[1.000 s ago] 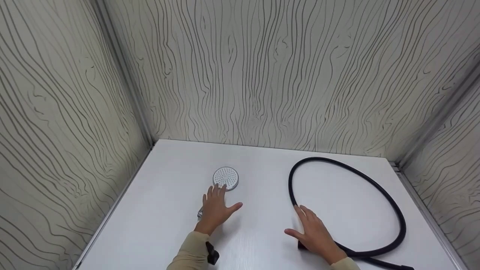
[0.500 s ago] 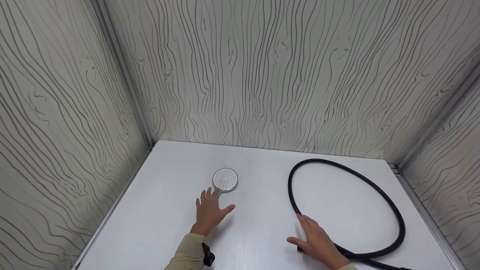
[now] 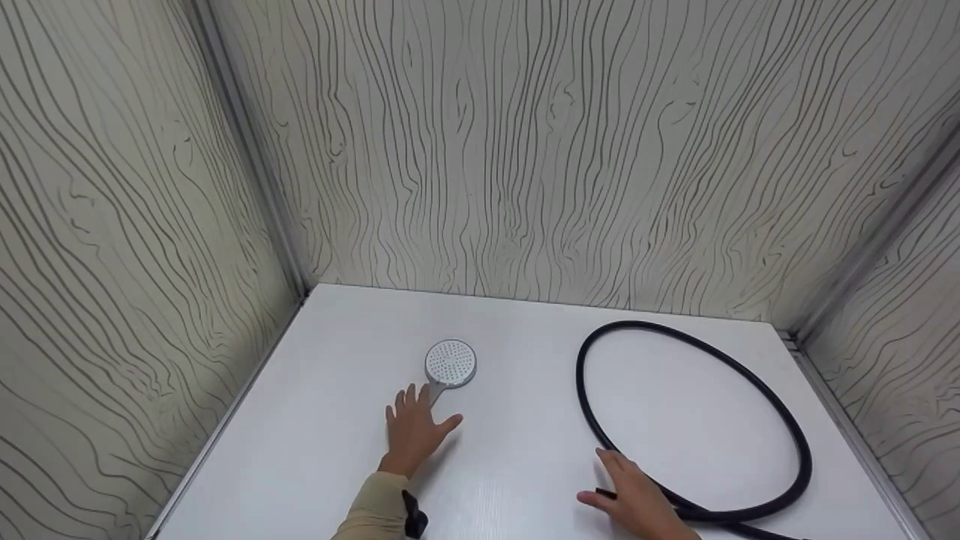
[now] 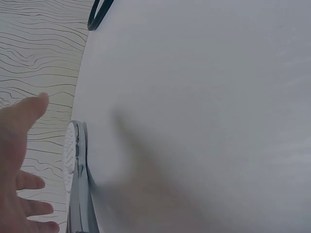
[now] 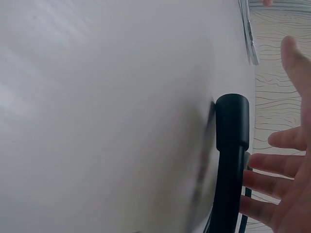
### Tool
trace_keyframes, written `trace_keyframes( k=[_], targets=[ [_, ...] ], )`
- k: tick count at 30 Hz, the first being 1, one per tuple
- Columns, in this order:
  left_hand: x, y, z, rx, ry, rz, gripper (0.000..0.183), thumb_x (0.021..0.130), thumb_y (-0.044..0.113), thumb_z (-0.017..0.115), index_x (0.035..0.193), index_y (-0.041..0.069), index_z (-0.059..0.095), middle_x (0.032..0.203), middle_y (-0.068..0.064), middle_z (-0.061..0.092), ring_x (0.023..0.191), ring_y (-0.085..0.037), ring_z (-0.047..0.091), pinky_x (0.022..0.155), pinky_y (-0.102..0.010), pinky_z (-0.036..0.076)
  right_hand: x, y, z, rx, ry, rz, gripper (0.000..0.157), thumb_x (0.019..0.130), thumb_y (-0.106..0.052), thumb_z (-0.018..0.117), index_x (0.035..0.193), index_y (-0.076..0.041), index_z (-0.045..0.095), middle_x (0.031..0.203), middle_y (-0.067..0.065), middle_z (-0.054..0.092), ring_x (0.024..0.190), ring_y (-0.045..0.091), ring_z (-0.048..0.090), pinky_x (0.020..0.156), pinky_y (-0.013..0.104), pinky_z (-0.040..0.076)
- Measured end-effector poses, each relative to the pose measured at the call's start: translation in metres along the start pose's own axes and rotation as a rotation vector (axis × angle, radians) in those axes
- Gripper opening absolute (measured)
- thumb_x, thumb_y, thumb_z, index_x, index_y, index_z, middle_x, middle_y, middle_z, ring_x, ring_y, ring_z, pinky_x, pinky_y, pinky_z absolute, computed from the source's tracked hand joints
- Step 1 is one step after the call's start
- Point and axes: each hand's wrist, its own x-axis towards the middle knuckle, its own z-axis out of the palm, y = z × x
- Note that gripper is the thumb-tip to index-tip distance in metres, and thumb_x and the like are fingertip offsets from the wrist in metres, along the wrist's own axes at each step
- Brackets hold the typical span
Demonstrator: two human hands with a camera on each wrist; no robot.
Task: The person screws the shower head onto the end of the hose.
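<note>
A round, white-faced shower head point(image 3: 451, 363) lies face up on the white table, left of the middle. My left hand point(image 3: 412, 433) hovers over its grey handle with fingers spread, hiding most of that handle. In the left wrist view the shower head point(image 4: 73, 155) shows edge-on beside the spread fingers, a gap between them. To the right lies a black hose point(image 3: 772, 390) in one big loop. Above its near end, my right hand point(image 3: 634, 495) is held with thumb and fingers apart. The right wrist view shows the hose's thicker end collar point(image 5: 232, 121) close to the fingers.
The white table point(image 3: 517, 420) is bounded by wood-grain patterned panels point(image 3: 480, 150) at the back and both sides. Grey metal strips run along the corners and the table's side edges. A dark strap piece point(image 3: 412, 514) sits on my left wrist.
Both hands have drawn back a little toward me, the left also slightly leftward, so more of the shower head's neck shows. The shower head and hose stay in place on the table.
</note>
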Motion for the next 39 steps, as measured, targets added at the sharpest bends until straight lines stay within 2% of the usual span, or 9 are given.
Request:
trace_keyframes(
  k=[16,25,32,36,39],
  targets=[
    [-0.004,-0.012,0.006,0.027,0.004,-0.034,0.084,0.079,0.053,0.073,0.135,-0.005,0.05,0.137,-0.029,0.05,0.129,-0.047,0.044,0.105,-0.068,0.034,-0.004,0.002,0.001,0.031,-0.109,0.101,0.087,0.079,-0.061,0.068,0.135,0.004,0.051,0.136,0.026,0.053,0.127,0.045,0.048,0.102,0.062,0.041],
    [-0.004,-0.016,0.009,0.02,0.005,-0.042,0.083,0.079,0.052,0.074,0.133,-0.005,0.051,0.134,-0.028,0.052,0.127,-0.045,0.047,0.103,-0.067,0.037,-0.009,0.004,0.001,0.043,-0.124,0.054,0.086,0.079,-0.059,0.07,0.134,0.005,0.051,0.132,0.026,0.054,0.122,0.045,0.051,0.098,0.063,0.044],
    [-0.006,-0.018,0.006,0.015,0.015,-0.051,0.081,0.079,0.049,0.075,0.132,-0.007,0.051,0.131,-0.029,0.053,0.125,-0.045,0.047,0.103,-0.064,0.038,-0.011,0.002,0.004,0.017,-0.134,0.083,0.087,0.074,-0.063,0.072,0.131,0.002,0.055,0.129,0.021,0.058,0.121,0.041,0.053,0.099,0.059,0.045],
    [-0.006,-0.018,0.003,0.021,0.008,-0.066,0.08,0.079,0.048,0.074,0.132,-0.008,0.051,0.131,-0.028,0.053,0.125,-0.045,0.048,0.104,-0.064,0.038,-0.012,0.002,0.006,0.008,-0.139,0.049,0.083,0.076,-0.059,0.072,0.128,0.003,0.056,0.126,0.021,0.059,0.118,0.041,0.054,0.097,0.058,0.046],
    [-0.006,-0.018,0.002,0.02,-0.004,-0.08,0.079,0.08,0.048,0.073,0.132,-0.008,0.051,0.131,-0.028,0.053,0.126,-0.044,0.047,0.104,-0.063,0.037,-0.015,0.003,0.006,-0.016,-0.111,0.007,0.077,0.077,-0.056,0.073,0.125,0.003,0.058,0.121,0.017,0.061,0.113,0.037,0.057,0.094,0.054,0.049]
  ],
)
